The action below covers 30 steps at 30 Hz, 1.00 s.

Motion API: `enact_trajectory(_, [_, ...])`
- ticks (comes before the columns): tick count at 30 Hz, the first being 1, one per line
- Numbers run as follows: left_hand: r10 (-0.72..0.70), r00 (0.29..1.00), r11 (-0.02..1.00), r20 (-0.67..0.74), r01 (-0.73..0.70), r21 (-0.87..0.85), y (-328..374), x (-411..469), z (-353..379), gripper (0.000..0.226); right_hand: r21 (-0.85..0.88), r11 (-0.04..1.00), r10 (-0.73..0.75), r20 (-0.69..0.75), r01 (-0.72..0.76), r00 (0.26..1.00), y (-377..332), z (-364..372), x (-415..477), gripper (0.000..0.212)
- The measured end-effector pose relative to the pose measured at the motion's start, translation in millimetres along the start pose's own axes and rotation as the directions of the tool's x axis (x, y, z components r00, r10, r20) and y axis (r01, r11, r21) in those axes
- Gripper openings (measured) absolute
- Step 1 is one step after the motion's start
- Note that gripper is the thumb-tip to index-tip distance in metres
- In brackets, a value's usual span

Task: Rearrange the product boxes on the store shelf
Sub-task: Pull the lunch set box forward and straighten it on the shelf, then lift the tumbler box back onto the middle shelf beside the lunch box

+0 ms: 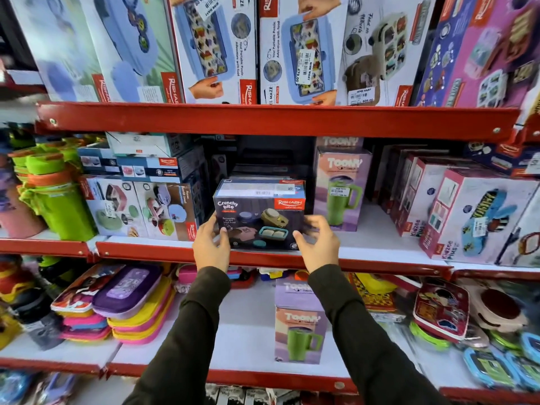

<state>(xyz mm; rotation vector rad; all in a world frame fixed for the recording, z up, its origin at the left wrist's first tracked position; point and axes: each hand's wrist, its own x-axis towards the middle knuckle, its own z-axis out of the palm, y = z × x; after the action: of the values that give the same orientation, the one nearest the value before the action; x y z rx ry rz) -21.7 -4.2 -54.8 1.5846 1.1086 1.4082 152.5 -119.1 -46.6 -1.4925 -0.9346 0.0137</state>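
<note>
A dark "Crunchy Bite" lunch box carton (pixel 260 214) stands at the front of the middle red shelf (pixel 163 251), in the gap between other cartons. My left hand (pixel 211 247) clasps its lower left corner, thumb on the front face. At its lower right corner my right hand (pixel 317 242) has the thumb on the front face and the fingers curled beside the right side. More dark cartons stand behind it. A "Toony" mug carton (pixel 340 188) stands just to its right, and pale lunch box cartons (pixel 140 209) just to its left.
Large blue lunch box cartons (pixel 216 48) fill the top shelf. Green bottles (pixel 55 200) stand at the middle shelf's left end, pink "Kidzee" cartons (pixel 473 214) at its right. On the lower shelf are stacked pouches (pixel 125 305), another Toony carton (pixel 299 325) and round containers.
</note>
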Motion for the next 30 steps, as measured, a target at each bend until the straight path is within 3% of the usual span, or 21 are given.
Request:
enact_trajectory(5, [0.013,0.999,0.995,0.035,-0.016,0.094,-9.5,4.9,-0.5,0.044,-0.039,0.998,0.053,-0.007,-0.053,0.999,14.3,15.1,2.6,0.034])
enact_trajectory(11, [-0.034,0.999,0.999,0.006,0.034,-0.022,-14.8,1.8,2.9,0.049,-0.044,0.998,0.046,-0.001,-0.046,0.999,20.1,11.1,-1.7,0.039])
enact_trajectory(15, [0.136,0.984,0.99,-0.115,-0.132,0.042,-24.2,-25.7,0.2,0.045,-0.051,0.997,-0.06,-0.153,0.052,0.986,34.1,-6.6,-23.8,0.03])
enact_trajectory(17, [0.155,0.979,0.986,-0.131,-0.144,0.089,-37.0,-41.5,2.8,0.042,-0.102,0.992,-0.103,-0.242,0.08,0.965,47.0,-17.6,-39.6,0.021])
enact_trajectory(20, [0.122,0.99,0.988,-0.068,-0.115,0.101,-64.9,-69.8,13.4,0.041,-0.065,0.997,0.025,-0.335,-0.049,0.942,75.9,-30.7,-69.5,0.018])
enact_trajectory(22, [0.057,0.997,0.994,0.047,-0.062,0.093,-85.2,-90.1,21.6,0.044,-0.061,0.979,0.162,-0.35,-0.195,0.923,96.9,-36.9,-90.7,0.023])
enact_trajectory(24, [-0.069,0.97,0.994,0.232,0.047,0.099,-101.0,-110.7,31.8,0.051,-0.098,0.923,0.333,-0.281,-0.373,0.9,120.0,-40.6,-109.2,0.029])
enact_trajectory(26, [-0.212,0.882,0.974,0.421,0.157,0.162,-111.1,-128.7,43.1,0.057,-0.152,0.848,0.487,-0.151,-0.507,0.86,137.3,-41.6,-121.3,0.035])
enact_trajectory(28, [-0.302,0.779,0.947,0.549,0.18,0.266,-117.5,-142.1,56.3,0.062,-0.209,0.781,0.606,0.024,-0.589,0.795,149.8,-38.8,-126.4,0.041])
enact_trajectory(30, [-0.337,0.726,0.931,0.599,0.159,0.329,-117.6,-149.8,67.5,0.068,-0.251,0.742,0.668,0.206,-0.622,0.715,155.0,-34.6,-128.5,0.052])
